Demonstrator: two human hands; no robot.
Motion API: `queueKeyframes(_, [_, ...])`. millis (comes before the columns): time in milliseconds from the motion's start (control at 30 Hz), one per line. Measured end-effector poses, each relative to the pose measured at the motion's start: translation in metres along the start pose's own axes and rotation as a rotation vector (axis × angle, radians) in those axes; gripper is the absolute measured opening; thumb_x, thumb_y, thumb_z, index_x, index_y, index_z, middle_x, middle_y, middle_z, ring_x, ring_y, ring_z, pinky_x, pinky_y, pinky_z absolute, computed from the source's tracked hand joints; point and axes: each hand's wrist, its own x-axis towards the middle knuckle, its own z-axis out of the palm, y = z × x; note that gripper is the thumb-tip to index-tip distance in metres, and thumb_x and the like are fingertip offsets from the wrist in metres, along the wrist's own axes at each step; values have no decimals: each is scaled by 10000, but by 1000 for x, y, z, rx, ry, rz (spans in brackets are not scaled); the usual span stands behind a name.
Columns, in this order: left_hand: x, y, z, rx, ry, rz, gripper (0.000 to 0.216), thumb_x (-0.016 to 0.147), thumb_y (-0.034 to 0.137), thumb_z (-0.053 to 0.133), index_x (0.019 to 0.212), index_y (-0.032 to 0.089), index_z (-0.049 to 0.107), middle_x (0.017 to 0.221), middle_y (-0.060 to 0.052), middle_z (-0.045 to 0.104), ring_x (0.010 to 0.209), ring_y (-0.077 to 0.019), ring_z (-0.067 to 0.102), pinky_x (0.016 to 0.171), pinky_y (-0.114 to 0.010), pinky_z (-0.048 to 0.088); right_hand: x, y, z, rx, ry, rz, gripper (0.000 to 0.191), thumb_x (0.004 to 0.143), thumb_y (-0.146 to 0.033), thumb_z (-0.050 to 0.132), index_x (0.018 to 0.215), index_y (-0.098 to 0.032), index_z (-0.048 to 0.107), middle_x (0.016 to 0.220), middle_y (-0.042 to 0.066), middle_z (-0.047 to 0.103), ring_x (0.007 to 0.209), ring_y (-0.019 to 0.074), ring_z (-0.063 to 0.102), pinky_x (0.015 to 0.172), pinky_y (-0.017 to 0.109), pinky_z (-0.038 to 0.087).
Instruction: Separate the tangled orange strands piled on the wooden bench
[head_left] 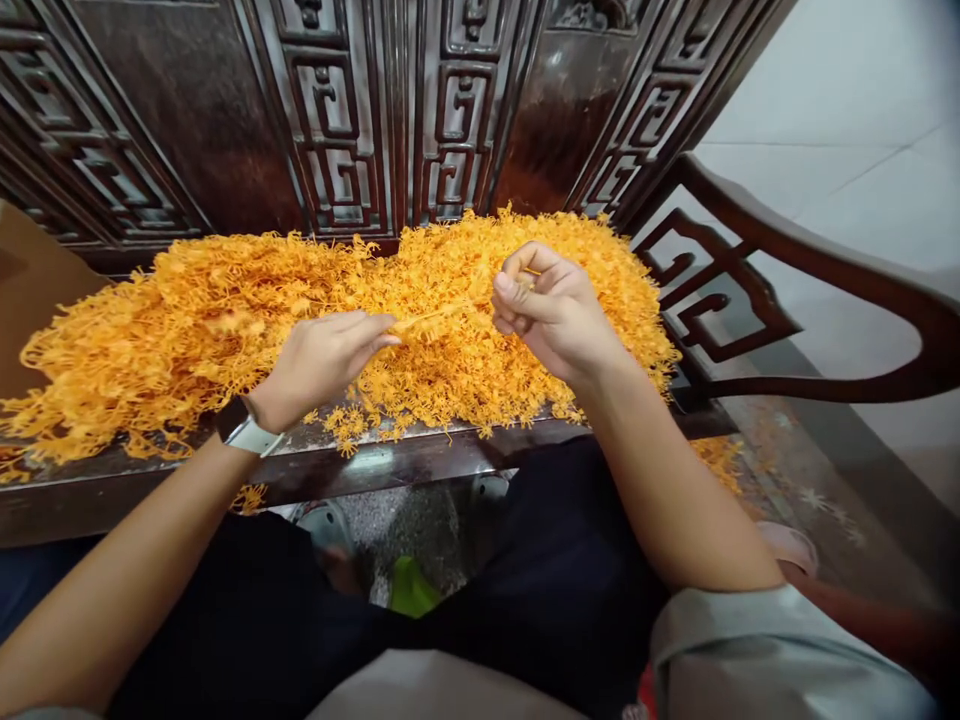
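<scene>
A big heap of small orange, rubbery-looking pieces with thin leg-like strands (pixel 480 370) is spread over the dark wooden bench. Above its middle, my left hand (pixel 322 355) is closed, its fingertips pinching one orange stranded piece (pixel 431 318). That piece stretches from the left fingertips toward my right hand (pixel 551 310). My right hand is curled, thumb against the index finger, with a bit of orange showing at the fingertips. Whether both hands grip the same piece is hard to make out. A wristband (pixel 255 437) is on my left wrist.
Behind the heap rises a carved dark wooden backrest (pixel 405 120); a curved armrest (pixel 810 250) stands at right. Brown cardboard (pixel 37 290) is at the left edge. Orange pieces (pixel 720 460) lie scattered at the right. Something bright green (pixel 411 588) shows below, between my legs.
</scene>
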Motion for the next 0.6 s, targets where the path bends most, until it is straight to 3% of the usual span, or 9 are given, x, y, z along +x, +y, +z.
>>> queueKeyframes(133, [0, 4, -6, 6, -20, -32, 337, 1069, 429, 516, 1095, 234, 789, 1007, -81, 800, 843, -212, 724, 741, -320, 494, 6, 3, 0, -25, 39, -7, 411, 844, -341, 869, 801, -238, 473, 587, -91, 367, 511, 72, 377, 506, 244, 371])
queueKeyframes(233, [9, 13, 1, -18, -39, -41, 356, 1077, 426, 484, 1018, 220, 768, 789, -50, 726, 630, -171, 607, 611, -308, 396, 10, 1, -6, -46, 104, -31, 402, 857, -362, 846, 789, -249, 466, 590, -79, 346, 516, 92, 373, 509, 267, 353])
queueKeyframes(333, [13, 11, 2, -31, -46, -53, 354, 1062, 412, 496, 847, 215, 695, 593, -2, 528, 502, -146, 418, 551, -315, 270, 13, -5, -40, -61, 210, -102, 434, 832, -404, 845, 742, -269, 443, 590, -58, 315, 538, 129, 318, 522, 316, 309])
queueKeyframes(433, [7, -7, -6, -99, 33, -191, 377, 1028, 405, 541, 704, 215, 567, 548, 21, 416, 489, -133, 346, 543, -310, 231, 17, -9, -95, -57, 361, -275, 491, 821, -456, 837, 667, -304, 396, 569, -22, 306, 606, 193, 315, 597, 386, 294])
queueKeyframes(500, [3, -17, -11, -210, 103, -296, 441, 1014, 453, 563, 653, 213, 484, 559, 23, 390, 514, -130, 343, 538, -301, 240, 21, -3, -123, -103, 487, -393, 419, 820, -483, 822, 701, -328, 452, 604, -7, 388, 672, 213, 387, 649, 393, 306])
queueKeyframes(600, [2, -17, -8, -476, 137, -379, 528, 988, 564, 591, 632, 215, 416, 574, 23, 368, 536, -127, 333, 519, -293, 255, 30, 15, -122, -271, 543, -254, 301, 794, -502, 819, 860, -312, 595, 870, 20, 576, 823, 203, 524, 683, 359, 393])
